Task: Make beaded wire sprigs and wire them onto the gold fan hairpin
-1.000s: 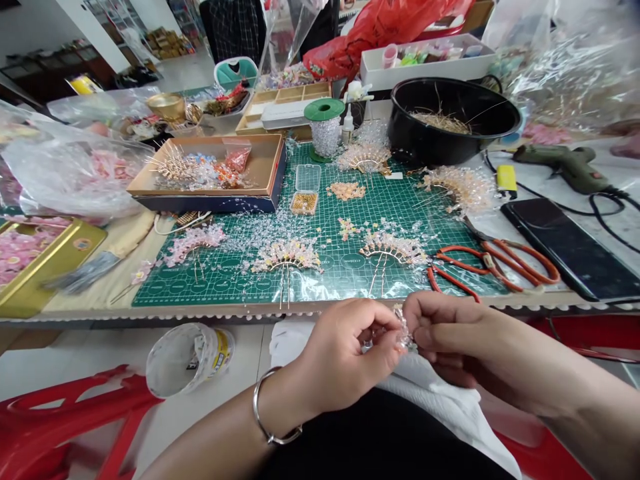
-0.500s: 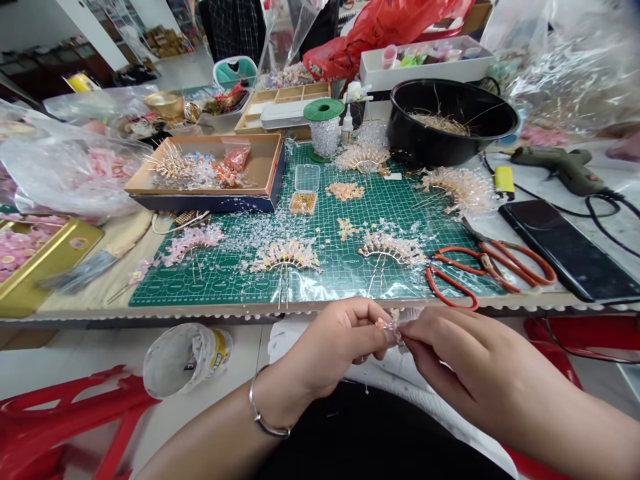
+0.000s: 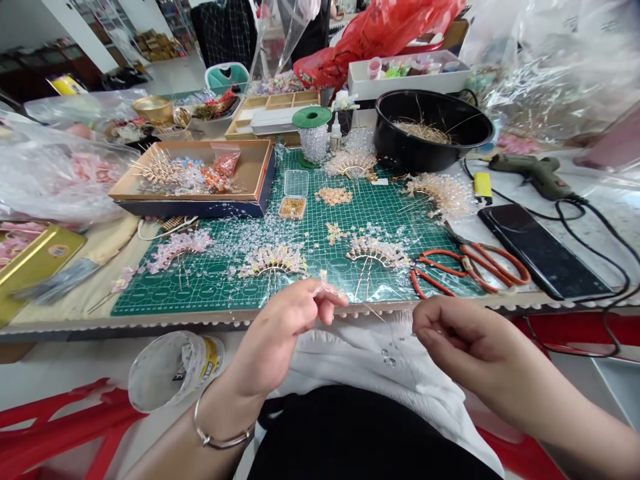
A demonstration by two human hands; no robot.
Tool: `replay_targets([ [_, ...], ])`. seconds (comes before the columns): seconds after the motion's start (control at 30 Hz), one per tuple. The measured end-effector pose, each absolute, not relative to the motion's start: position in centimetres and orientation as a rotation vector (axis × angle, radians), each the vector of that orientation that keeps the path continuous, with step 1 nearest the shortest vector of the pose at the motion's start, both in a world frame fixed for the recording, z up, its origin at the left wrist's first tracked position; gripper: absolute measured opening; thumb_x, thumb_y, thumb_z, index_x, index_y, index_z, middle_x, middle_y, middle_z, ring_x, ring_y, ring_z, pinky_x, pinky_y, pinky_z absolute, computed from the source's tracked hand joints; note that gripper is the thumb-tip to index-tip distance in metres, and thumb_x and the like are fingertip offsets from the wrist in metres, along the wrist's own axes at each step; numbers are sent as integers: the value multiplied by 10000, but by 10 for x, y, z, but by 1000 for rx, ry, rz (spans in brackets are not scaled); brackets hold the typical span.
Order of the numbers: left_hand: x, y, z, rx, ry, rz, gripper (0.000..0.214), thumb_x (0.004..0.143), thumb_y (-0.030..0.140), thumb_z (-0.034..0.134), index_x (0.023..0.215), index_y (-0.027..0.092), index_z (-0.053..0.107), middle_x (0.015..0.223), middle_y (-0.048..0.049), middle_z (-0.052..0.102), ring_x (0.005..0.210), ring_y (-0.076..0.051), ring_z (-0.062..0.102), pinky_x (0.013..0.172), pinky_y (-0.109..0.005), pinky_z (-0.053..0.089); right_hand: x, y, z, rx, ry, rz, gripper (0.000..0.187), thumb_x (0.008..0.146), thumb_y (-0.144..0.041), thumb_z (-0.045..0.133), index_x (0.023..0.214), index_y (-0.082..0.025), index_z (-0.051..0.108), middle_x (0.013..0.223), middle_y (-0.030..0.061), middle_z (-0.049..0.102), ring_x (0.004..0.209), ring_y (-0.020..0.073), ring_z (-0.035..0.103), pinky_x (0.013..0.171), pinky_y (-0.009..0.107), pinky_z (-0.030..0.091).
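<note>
Above the table's front edge, my left hand (image 3: pixel 287 327) has its fingers curled round a small piece with pale pink and clear beads (image 3: pixel 327 291), partly hidden by the fingers. A fine wire (image 3: pixel 374 311) runs out from it toward the right. My right hand (image 3: pixel 463 343) is closed in a pinch, apart from the left, at the wire's other side. Clear beads (image 3: pixel 388 359) dangle between the hands over my lap. Closest on the green cutting mat (image 3: pixel 320 293) lie beaded hair combs, among them a pink-and-yellow one (image 3: pixel 274 259) and a pale one (image 3: pixel 379 252).
Orange-handled scissors (image 3: pixel 473 263) and a black phone (image 3: pixel 543 253) lie on the right, with a glue gun (image 3: pixel 533 175) behind. A box of beads (image 3: pixel 193 203), a bead spool (image 3: pixel 313 140) and a black basin (image 3: pixel 425 153) stand further back. A white bucket (image 3: pixel 165 373) is below.
My hands have drawn apart, the left moving left and up, the right slightly right. The fine wire and dangling beads now show between them. The whole view has shifted slightly.
</note>
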State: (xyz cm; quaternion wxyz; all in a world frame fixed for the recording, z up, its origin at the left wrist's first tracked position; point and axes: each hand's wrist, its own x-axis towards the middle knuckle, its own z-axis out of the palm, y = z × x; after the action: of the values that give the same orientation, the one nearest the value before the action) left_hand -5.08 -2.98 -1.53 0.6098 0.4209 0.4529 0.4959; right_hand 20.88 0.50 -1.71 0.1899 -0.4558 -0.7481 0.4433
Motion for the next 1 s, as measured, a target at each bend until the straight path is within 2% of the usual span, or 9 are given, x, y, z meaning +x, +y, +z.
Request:
replay_targets([
  [0.1,-41,-32,-13,912,1119,1175,155,836,366,760,890,226,798,800,-20,616,727,-130,482,679,-247,418,206,3,-16,-1306,-2002,1350,186,916,-231,540,741,-240,481,656,-29,421,604,145,392,546,263,353],
  [0.2,-37,-27,-7,673,1124,1451,50,834,276,764,831,228,754,702,24,553,581,-79,379,544,-191,372,205,1,-14,-1361,-1890,1348,196,925,-291,571,745,-241,513,663,-21,455,608,150,415,554,267,373],
  [0.33,-44,-17,7,493,950,1750,166,836,324,750,985,254,727,811,26,615,527,-59,319,449,-159,316,206,-2,-10,-1447,-1735,1332,267,967,-411,554,759,-243,543,674,-17,454,594,150,413,539,267,367],
  [0.47,-31,-23,5,767,940,1445,391,796,202,801,1145,342,692,975,26,671,592,-73,376,520,-181,358,201,-8,-9,-1398,-1698,1406,310,967,-466,569,753,-242,559,656,-17,466,586,149,420,527,260,375],
  [0.53,-17,-29,0,956,1016,1198,303,784,168,816,1054,273,727,828,26,618,595,-83,357,537,-204,347,194,-11,-9,-1369,-1666,1420,313,949,-475,591,743,-240,580,676,-6,493,608,153,438,529,259,385],
  [0.63,-2,-34,-4,1199,1142,1128,239,754,173,848,950,211,718,847,16,630,599,-79,363,577,-229,359,185,-13,-10,-1344,-1623,1447,296,917,-467,618,735,-234,605,708,9,561,655,162,496,567,260,418],
  [0.73,0,-35,-3,1441,1214,1118,107,831,204,794,877,203,697,862,3,685,604,-88,422,637,-248,403,181,-13,-12,-1323,-1604,1491,285,923,-458,610,754,-229,622,702,6,594,667,160,529,612,261,443],
  [0.87,-4,-34,-3,1623,1277,1076,69,914,242,708,868,192,694,873,-24,729,640,-110,523,660,-260,434,183,-13,-12,-1334,-1618,1458,316,931,-468,618,731,-225,626,635,-17,521,593,130,451,540,234,392],
  [1.0,-4,-36,-6,1722,1295,1090,51,918,212,680,879,180,682,861,-24,731,627,-105,540,691,-259,466,182,-16,-11,-1338,-1666,1402,307,940,-471,606,754,-230,647,715,1,577,656,146,521,580,235,443],
])
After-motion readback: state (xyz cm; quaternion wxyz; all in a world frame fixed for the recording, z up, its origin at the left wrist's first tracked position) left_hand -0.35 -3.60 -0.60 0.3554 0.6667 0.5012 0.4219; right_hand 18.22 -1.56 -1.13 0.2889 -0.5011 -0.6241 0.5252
